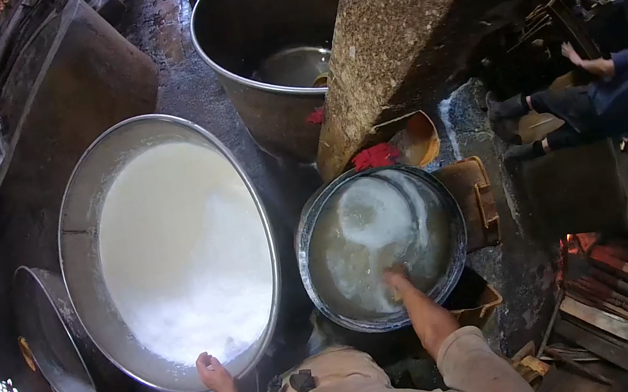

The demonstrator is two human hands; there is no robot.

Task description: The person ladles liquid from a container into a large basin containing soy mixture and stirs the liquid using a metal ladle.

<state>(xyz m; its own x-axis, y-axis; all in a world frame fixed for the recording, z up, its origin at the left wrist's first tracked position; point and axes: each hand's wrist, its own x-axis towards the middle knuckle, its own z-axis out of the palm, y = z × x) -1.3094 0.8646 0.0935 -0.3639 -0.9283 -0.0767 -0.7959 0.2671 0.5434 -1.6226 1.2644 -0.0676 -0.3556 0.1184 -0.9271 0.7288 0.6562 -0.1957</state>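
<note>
My left hand (215,373) is at the near rim of a large metal vat (66,233), its fingers loosely bent, with nothing visible in them. White, milky liquid (179,240) with foam toward the near side fills much of this vat. To the right stands a smaller round tub (302,254) of cloudy, greyish water (426,236) with patches of white foam. My right hand (397,277) reaches down into that tub at the water's surface. Its fingers are hidden or blurred there, so I cannot make out whether they grip anything.
A deep metal vat (269,109) stands behind, beside a rough stone pillar (387,31). Red cloth (377,156) lies at the tub's far edge. Brown containers (467,201) flank the tub. At right, another person (600,96) is near burning firewood (581,241); a tilted metal basin (59,339) is at left.
</note>
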